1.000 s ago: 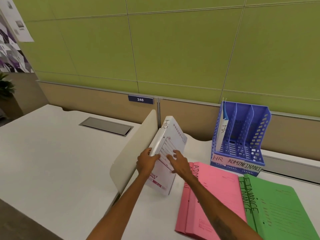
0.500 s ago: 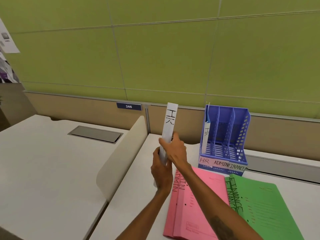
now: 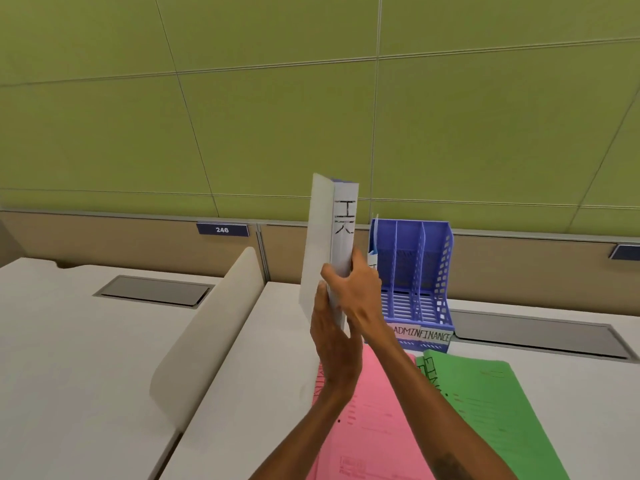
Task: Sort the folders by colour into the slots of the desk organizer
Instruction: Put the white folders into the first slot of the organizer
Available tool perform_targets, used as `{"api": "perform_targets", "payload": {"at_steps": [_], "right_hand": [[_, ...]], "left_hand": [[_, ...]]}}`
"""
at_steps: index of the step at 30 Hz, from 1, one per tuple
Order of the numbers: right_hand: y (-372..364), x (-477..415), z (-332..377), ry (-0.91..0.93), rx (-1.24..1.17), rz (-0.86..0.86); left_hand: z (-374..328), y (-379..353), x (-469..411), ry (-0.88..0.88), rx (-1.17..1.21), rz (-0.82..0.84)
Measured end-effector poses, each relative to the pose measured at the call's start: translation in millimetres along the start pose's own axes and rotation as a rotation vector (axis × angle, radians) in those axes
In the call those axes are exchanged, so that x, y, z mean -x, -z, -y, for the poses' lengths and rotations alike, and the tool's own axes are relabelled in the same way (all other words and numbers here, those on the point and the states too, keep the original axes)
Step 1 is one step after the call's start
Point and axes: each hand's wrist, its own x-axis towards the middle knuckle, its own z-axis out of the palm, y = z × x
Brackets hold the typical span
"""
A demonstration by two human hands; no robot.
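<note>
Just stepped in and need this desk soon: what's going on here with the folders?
A person holds a white cardboard folder upright in both hands, its spine marked HR facing them; the right hand grips it mid-height, the left hand lower down. It is raised near the blue plastic three-slot desk organizer, not yet in a slot. Something white stands in the leftmost slot. Pink paper folders and green paper folders lie flat on the desk, unsorted.
</note>
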Motion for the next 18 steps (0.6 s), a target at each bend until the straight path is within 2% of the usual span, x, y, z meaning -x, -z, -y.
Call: {"api": "perform_targets", "payload": {"at_steps": [4, 6, 12, 18], "right_hand": [[37, -11, 20, 0.041, -0.083, -0.136], [54, -15, 28, 0.073, -0.088, -0.202], [100, -23, 36, 0.184, 0.005, -0.410], [133, -27, 24, 0.226, 0.054, -0.527]], "left_hand": [[-27, -14, 0, -0.204, -0.131, -0.081], [-31, -24, 1, -0.245, -0.140, -0.093], [-56, -51, 9, -0.302, -0.100, -0.008], [-77, -76, 18, -0.350, -0.040, 0.074]]}}
